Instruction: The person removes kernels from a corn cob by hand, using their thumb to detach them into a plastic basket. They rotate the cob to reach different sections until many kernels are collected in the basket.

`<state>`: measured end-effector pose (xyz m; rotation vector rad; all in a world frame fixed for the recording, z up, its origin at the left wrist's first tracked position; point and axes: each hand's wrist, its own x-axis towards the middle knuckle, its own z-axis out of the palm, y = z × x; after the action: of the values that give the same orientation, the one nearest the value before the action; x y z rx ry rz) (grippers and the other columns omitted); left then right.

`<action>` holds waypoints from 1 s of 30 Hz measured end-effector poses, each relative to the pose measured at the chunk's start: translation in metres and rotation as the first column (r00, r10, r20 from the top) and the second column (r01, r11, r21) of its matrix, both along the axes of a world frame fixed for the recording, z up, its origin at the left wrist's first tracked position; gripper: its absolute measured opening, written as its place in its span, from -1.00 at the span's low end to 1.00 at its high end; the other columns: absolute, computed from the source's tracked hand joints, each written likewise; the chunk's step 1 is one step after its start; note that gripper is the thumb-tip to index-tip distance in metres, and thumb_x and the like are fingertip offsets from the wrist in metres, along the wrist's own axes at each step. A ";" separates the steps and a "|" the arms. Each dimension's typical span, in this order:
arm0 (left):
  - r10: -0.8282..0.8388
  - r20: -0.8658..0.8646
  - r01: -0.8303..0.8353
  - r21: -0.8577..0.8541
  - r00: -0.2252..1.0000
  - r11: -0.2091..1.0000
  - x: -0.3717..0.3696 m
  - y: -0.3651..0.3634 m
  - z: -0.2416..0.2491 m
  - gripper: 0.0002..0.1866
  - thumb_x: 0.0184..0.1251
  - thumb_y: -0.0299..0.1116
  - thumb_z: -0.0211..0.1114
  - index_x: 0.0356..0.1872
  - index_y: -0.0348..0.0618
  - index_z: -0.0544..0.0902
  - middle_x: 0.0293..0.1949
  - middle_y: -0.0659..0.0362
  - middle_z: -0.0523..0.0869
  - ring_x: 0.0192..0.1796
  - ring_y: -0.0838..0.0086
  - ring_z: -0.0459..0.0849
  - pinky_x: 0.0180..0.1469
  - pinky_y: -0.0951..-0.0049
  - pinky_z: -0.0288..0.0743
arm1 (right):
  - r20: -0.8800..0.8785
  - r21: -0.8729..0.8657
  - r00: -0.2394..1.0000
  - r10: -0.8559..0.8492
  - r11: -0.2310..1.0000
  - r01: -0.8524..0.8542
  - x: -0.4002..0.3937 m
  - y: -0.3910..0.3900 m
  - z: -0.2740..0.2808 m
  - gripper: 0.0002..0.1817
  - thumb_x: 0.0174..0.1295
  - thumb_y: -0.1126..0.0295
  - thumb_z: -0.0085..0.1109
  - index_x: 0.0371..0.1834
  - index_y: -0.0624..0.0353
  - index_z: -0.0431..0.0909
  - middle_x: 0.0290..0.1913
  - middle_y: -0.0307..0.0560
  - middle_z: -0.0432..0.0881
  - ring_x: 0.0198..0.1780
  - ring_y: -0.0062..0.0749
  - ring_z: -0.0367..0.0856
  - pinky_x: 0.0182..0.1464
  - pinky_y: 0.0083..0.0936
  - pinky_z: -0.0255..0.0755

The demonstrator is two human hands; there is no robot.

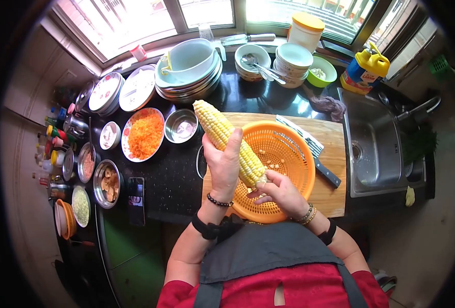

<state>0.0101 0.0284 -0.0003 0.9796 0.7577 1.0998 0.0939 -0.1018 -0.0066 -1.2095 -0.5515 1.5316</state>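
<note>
My left hand (223,165) grips the corn cob (229,141) around its middle, slanted over the orange colander (289,154) on the cutting board (335,134). My right hand (280,191) pinches kernels at the cob's near end, fingers closed. Few kernels lie in the colander; most rows remain, so I judge stripping barely begun.

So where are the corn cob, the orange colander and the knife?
corn cob (222,128): head view, on its bare kernels above the gripping hand.
orange colander (289,154): head view, on its inner mesh.
knife (327,173): head view, on its dark handle.
</note>
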 end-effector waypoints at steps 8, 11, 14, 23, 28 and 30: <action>0.028 0.000 -0.028 -0.013 1.000 1.000 0.002 0.000 0.005 -0.48 0.17 -0.34 0.35 0.04 -0.32 0.28 -0.18 0.18 0.48 -0.18 0.59 0.49 -0.11 0.56 0.43 | 0.013 -0.015 1.000 0.013 1.000 -0.013 0.001 0.001 0.006 -0.67 0.28 0.41 -0.07 0.07 0.32 0.35 -0.02 -0.05 0.52 -0.09 -0.41 0.62 -0.14 -0.55 0.56; 0.031 -0.010 -0.031 -0.002 0.999 1.000 0.002 -0.001 0.003 -0.48 0.17 -0.33 0.35 0.04 -0.32 0.28 -0.18 0.18 0.48 -0.18 0.60 0.49 -0.11 0.56 0.43 | 0.045 -0.030 0.999 0.005 1.000 -0.004 0.003 0.003 0.006 -0.66 0.27 0.41 -0.06 0.07 0.32 0.35 -0.03 -0.07 0.53 -0.11 -0.44 0.62 -0.17 -0.58 0.55; 0.037 -0.032 -0.036 0.027 0.999 0.999 0.002 -0.003 0.003 -0.48 0.17 -0.33 0.34 0.04 -0.32 0.28 -0.17 0.18 0.48 -0.18 0.60 0.49 -0.11 0.57 0.43 | 0.042 -0.044 0.999 -0.003 0.999 0.005 0.003 0.004 0.005 -0.67 0.25 0.42 -0.04 0.06 0.31 0.36 -0.04 -0.10 0.55 -0.14 -0.49 0.63 -0.22 -0.62 0.53; 0.028 -0.011 -0.028 0.032 1.000 0.999 0.001 0.000 -0.001 -0.52 0.19 -0.35 0.33 0.04 -0.28 0.31 -0.17 0.21 0.49 -0.18 0.61 0.49 -0.11 0.57 0.43 | -0.089 -0.025 0.995 -0.049 0.999 0.047 0.003 0.000 0.006 -0.63 0.23 0.47 -0.08 0.12 0.30 0.34 -0.02 -0.12 0.53 -0.09 -0.48 0.60 -0.14 -0.60 0.52; 0.028 -0.007 -0.027 0.031 1.000 0.999 0.003 -0.001 0.001 -0.54 0.21 -0.37 0.31 0.05 -0.25 0.32 -0.17 0.23 0.49 -0.18 0.62 0.49 -0.11 0.57 0.44 | -0.124 -0.030 0.990 -0.062 0.998 0.058 0.003 0.001 0.001 -0.63 0.26 0.46 -0.10 0.14 0.30 0.34 -0.01 -0.12 0.53 -0.09 -0.47 0.60 -0.13 -0.59 0.52; 0.026 0.017 -0.026 0.003 1.000 1.000 0.002 0.000 0.005 -0.54 0.21 -0.37 0.30 0.06 -0.25 0.31 -0.17 0.23 0.48 -0.17 0.62 0.49 -0.11 0.57 0.44 | -0.133 -0.015 0.988 -0.080 0.997 0.078 0.004 -0.002 -0.003 -0.64 0.28 0.45 -0.10 0.14 0.29 0.34 -0.01 -0.12 0.53 -0.08 -0.47 0.60 -0.13 -0.60 0.52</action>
<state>0.0123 0.0282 0.0051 0.9643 0.7573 1.1311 0.0975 -0.1033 -0.0093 -1.1140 -0.4040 1.5361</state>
